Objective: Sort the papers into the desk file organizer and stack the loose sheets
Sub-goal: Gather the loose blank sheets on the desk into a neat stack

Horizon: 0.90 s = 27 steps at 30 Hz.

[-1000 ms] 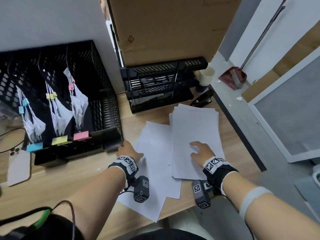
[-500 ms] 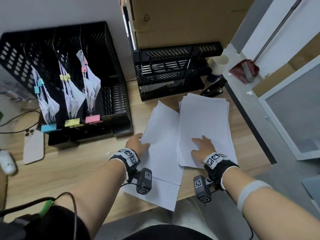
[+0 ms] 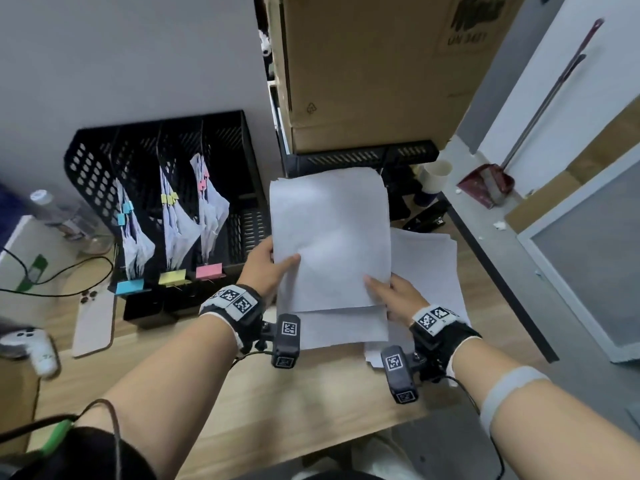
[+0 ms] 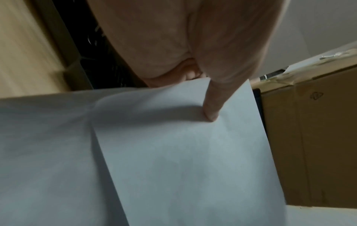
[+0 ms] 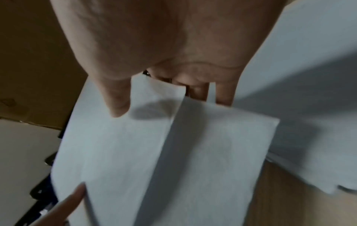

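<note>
I hold a small bundle of white sheets (image 3: 332, 237) (image 4: 193, 160) (image 5: 119, 145) lifted above the desk between both hands. My left hand (image 3: 273, 268) pinches its left edge, thumb (image 4: 210, 113) on top. On the right edge my right hand (image 3: 391, 294) pinches the bundle, thumb (image 5: 117, 107) on top and the other fingers underneath. A second pile of loose sheets (image 3: 429, 268) lies flat on the desk to the right. The black file organizer (image 3: 104, 161) stands at the left and holds three clipped paper bundles with blue, yellow and pink tags.
A black stacked letter tray (image 3: 363, 157) sits behind the lifted sheets under a large cardboard box (image 3: 363, 71). A paper cup (image 3: 434, 176) and a stapler (image 3: 426, 220) are at the right. A phone (image 3: 93, 323) and a white controller (image 3: 34, 344) lie at the left.
Both hands were pressing on sheets spread flat on the desk; now they have gathered the left-hand sheets and raised them off the desk. The camera has tilted up.
</note>
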{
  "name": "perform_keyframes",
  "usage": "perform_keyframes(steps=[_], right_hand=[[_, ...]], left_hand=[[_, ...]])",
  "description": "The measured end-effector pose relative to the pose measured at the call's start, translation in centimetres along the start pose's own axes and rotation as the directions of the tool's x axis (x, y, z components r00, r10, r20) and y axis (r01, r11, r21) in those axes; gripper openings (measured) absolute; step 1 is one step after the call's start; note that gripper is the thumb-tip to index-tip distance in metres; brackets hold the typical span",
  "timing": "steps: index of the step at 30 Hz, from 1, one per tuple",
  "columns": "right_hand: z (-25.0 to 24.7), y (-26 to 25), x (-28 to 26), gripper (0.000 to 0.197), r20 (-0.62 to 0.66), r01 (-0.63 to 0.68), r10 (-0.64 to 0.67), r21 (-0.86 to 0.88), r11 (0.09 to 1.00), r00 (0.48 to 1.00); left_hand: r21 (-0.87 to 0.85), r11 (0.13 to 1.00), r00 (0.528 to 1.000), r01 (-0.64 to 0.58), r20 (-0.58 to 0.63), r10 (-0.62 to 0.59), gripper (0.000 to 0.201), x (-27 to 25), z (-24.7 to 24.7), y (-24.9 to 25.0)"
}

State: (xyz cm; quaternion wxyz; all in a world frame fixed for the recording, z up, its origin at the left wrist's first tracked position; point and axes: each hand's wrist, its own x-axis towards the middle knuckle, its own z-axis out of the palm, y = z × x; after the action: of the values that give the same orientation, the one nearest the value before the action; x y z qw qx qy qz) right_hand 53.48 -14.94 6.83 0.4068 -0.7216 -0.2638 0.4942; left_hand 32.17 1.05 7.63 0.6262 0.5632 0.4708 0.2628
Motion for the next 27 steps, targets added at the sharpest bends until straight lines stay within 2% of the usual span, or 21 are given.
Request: perform_keyframes(steps=[2, 4, 6, 9, 10, 12, 15, 20, 23, 24, 27], right_hand=[[-1.2, -0.5, -0.5, 0.026, -0.146, 0.091, -0.102, -0.079, 0.993, 0.984], [-3.1, 0.1, -0.6, 0.025, -0.25, 0.082, -0.126, -0.179, 0.98, 0.96], [-5.3, 1.6, -0.4, 0.026, -0.309, -0.002, -0.079, -0.254, 0.967, 0.948], [-8.1, 4.2, -0.2, 0.028, -0.349, -0.15, 0.037, -0.301, 0.942, 0.936], [-8.9, 5.0, -0.3, 0.028, -0.346, -0.182, 0.072, -0.298, 0.937, 0.935], [-10.0, 6.4, -0.4, 0.033, -0.325, -0.234, 0.136, -0.285, 0.929, 0.936], [-11.1, 7.9, -0.3, 0.04, -0.328, -0.306, 0.214, -0.259, 0.916, 0.92], [-12.8, 8.6, 0.8, 0.064, -0.397, -0.455, 0.338, -0.25, 0.855, 0.853], [-13.6, 7.8, 1.8, 0.065, -0.364, -0.499, 0.407, -0.208, 0.841, 0.838], [-13.8, 7.6, 2.3, 0.063, -0.356, -0.502, 0.418, -0.187, 0.845, 0.836], [-14.0, 7.3, 3.6, 0.058, -0.353, -0.519, 0.435, -0.191, 0.833, 0.828]], left_hand=[[-0.064, 0.998, 0.999, 0.027, 0.028, -0.026, 0.044, 0.6, 1.8, 0.1], [-0.086, 0.994, 0.997, 0.07, 0.05, -0.066, 0.048, 1.2, 3.8, -0.1], [-0.043, 0.991, 0.989, 0.127, 0.087, -0.123, 0.05, 1.8, 6.1, -0.7], [0.092, 0.972, 0.965, 0.216, 0.132, -0.227, 0.03, 2.6, 9.3, -2.3], [0.14, 0.964, 0.96, 0.228, 0.132, -0.246, 0.022, 3.0, 10.1, -3.2], [0.241, 0.939, 0.952, 0.244, 0.124, -0.28, 0.024, 4.2, 11.5, -5.2], [0.336, 0.912, 0.934, 0.234, 0.182, -0.307, 0.014, 4.5, 13.7, -6.1], [0.496, 0.826, 0.897, 0.267, 0.186, -0.402, 0.024, 4.2, 16.5, -5.5], [0.501, 0.809, 0.879, 0.305, 0.179, -0.442, 0.033, 5.0, 17.4, -5.4], [0.499, 0.809, 0.875, 0.31, 0.182, -0.448, 0.038, 5.5, 17.8, -5.5], [0.521, 0.768, 0.856, 0.373, 0.127, -0.502, 0.072, 6.2, 18.2, -5.6]])
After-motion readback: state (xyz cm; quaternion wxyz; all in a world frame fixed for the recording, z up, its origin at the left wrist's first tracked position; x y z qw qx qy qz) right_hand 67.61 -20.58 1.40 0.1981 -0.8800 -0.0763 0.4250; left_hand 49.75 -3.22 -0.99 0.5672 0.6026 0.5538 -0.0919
